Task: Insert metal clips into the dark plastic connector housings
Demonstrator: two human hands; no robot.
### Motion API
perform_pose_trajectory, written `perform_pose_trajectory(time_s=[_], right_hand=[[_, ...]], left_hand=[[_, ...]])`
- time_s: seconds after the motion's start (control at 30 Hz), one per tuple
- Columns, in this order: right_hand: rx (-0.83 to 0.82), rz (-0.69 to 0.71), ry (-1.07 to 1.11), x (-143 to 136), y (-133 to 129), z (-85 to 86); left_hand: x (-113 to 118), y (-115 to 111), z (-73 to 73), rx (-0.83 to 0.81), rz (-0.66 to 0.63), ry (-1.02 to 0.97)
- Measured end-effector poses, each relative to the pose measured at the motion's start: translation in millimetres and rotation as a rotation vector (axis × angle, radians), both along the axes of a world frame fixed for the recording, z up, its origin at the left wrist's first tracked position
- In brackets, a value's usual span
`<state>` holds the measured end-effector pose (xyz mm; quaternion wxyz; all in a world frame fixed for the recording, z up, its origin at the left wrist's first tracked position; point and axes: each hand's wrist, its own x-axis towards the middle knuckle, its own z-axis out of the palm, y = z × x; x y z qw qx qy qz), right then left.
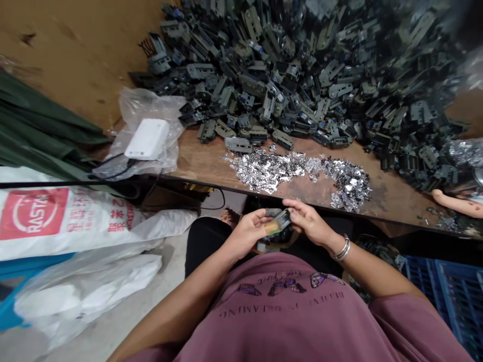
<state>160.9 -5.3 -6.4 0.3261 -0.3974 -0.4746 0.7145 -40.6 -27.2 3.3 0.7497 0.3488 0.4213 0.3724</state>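
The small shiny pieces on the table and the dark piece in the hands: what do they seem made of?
Small shiny pieces: probably polished metal, given their mirror-like glints. Dark piece: grey, mostly dull; metal or plastic, its blurred surface leaves this open.

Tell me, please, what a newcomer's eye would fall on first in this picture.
Probably the large heap of dark grey-green, metal-looking parts spread across the back of the brown wooden table. Next would come the glittering band of small silver pieces in front of it, near the table's front edge. Just below that edge, the left hand and the right hand hold a small dark part between them.
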Motion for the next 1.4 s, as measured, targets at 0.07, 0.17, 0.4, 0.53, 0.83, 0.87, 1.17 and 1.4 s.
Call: perform_pose_trajectory(time_s=[0.07,0.17,0.4,0.53,0.83,0.87,1.17,1.4], right_hand=[[0.156,0.107,-0.155,2,9,1.5],[0.509,0.105,-0.51,5,39,6.5],[0.963,0.267,-1.458,-3,101,11.9],[1.017,0.382,-1.535,5,95,13.6],[0.957,0.282,-1.52,37,71,11.9],[0.987,0.308,-1.522,38,69,10.8],[0.933,0.241,-1.483,52,69,5.3],[0.983,-0.092,-0.979,36,52,11.0]], left_hand=[[3,2,1.5,-0.079,0.06,-0.005],[8,6,1.7,-0.127,0.144,-0.094],[12,17,7.1,-0.141,0.233,-0.182],[9,17,11.5,-0.161,0.304,-0.146],[23,13,4.9,-0.2,0.253,-0.089],[25,14,5.7,-0.199,0.249,-0.082],[38,16,10.5,-0.199,0.245,-0.046],[48,17,16.1,-0.129,0.193,-0.009]])
